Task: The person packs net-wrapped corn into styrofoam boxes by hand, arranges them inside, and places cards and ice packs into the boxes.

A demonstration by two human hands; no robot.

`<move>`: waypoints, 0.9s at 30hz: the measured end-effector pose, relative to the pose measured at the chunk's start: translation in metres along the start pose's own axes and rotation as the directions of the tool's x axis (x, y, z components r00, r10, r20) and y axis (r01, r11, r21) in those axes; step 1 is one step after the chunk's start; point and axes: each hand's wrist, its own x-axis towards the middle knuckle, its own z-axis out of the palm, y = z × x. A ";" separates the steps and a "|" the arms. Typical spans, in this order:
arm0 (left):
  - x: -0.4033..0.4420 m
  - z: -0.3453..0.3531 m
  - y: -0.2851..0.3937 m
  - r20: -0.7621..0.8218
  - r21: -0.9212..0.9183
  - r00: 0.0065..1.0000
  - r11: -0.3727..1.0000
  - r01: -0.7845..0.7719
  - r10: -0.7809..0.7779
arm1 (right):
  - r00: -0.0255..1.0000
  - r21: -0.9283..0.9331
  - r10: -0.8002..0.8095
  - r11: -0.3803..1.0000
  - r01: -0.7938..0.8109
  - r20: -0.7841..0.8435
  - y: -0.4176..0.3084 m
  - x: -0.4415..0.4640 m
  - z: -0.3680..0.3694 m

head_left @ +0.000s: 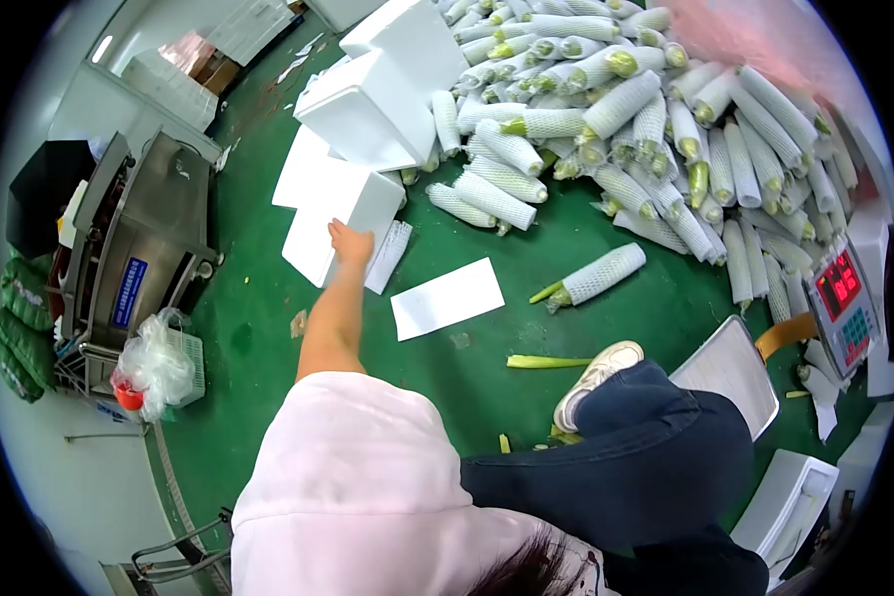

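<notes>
My left hand (352,242), at the end of a stretched-out arm, is on the near edge of a white foam box (313,233). Its fingers are bent against the box, though their tips are partly hidden. Right beside the hand, a white mesh foam sleeve (388,256) lies against the box. A flat white foam sheet (447,299) rests on the green floor to the right of my forearm. Farther right lies a single green-tipped vegetable in a mesh foam sleeve (606,273). My right hand is out of view.
Sleeved vegetables (566,74) form a large heap at the back right. More white foam boxes (372,104) stand behind my hand. A scale with a red display (844,298) stands at right, its metal platform (730,377) by my leg. A steel cart (164,214) is at left.
</notes>
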 end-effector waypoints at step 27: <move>-0.363 -0.130 0.405 -0.159 -0.641 -0.500 -0.474 -0.604 0.851 | 0.314 0.388 -0.881 0.443 0.808 0.353 -0.526 -0.002 -0.170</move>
